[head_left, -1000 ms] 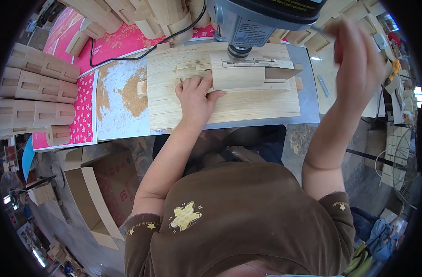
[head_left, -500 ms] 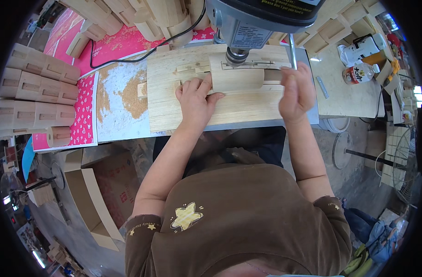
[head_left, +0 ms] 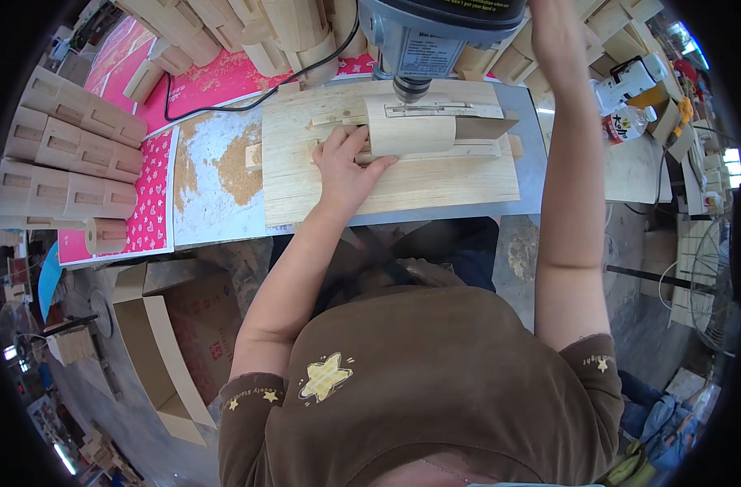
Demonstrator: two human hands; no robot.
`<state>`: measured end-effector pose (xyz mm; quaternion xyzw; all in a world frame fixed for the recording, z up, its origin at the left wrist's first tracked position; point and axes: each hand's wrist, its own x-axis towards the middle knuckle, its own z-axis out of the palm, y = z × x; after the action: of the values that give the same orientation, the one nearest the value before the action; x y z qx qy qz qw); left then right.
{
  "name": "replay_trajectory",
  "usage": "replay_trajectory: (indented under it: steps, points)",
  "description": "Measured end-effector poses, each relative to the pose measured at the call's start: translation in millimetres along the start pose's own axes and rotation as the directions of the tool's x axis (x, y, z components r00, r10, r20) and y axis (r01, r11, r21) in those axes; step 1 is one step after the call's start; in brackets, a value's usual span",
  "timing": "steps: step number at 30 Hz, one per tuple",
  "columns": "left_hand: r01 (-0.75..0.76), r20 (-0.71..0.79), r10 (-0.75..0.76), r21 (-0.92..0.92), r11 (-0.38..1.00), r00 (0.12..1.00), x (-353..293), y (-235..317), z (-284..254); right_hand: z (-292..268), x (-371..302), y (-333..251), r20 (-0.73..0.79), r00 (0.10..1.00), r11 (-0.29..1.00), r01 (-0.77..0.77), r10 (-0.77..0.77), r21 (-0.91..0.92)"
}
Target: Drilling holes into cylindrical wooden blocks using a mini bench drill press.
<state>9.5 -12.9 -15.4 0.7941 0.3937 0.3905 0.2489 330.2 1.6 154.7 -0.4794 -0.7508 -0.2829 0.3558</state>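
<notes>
A pale, rounded wooden block (head_left: 412,136) lies on a wooden board (head_left: 443,188) under a drill press (head_left: 435,50). My left hand (head_left: 346,165) grips the block's left end, fingers bent at its upper left and thumb along its lower edge. The drill chuck (head_left: 411,88) stands just above the block's far side; no bit can be made out there. A flat wooden strip (head_left: 485,127) sticks out at the block's right end. My right hand (head_left: 558,40) is raised beside the machine at the top edge; its fingers are cut off and blurred.
Slotted wooden cylinders (head_left: 78,146) are stacked at the left, more behind the machine. A black cable (head_left: 224,107) crosses the pink table cover (head_left: 155,177). Sawdust (head_left: 239,170) lies left of the board. A bottle (head_left: 627,123) stands at the right. An open cardboard box (head_left: 171,341) sits below.
My right hand has gone from beside the block's right end, near a metal lever, up and away to the top edge. My left hand stays on the block.
</notes>
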Motion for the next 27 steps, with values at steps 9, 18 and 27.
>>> replay_trajectory:
  steps: [9,18,27]
  points:
    - [0.134,0.094,-0.115,-0.235,0.963,0.989,-3.6,-1.7,-46.2,4.9,-95.4,-141.5,0.478,0.817,0.943,-0.32,0.324,-0.093]
    - [0.477,0.061,-0.529,-0.528,0.703,0.846,-16.8,-2.2,-151.1,6.1,-96.2,-156.1,0.467,0.843,0.959,-0.28,0.266,-0.041]
    - [0.764,0.363,-0.708,-0.513,0.391,0.606,-17.2,16.3,-121.3,5.7,-93.4,-167.9,0.471,0.85,0.962,-0.272,0.236,0.01]
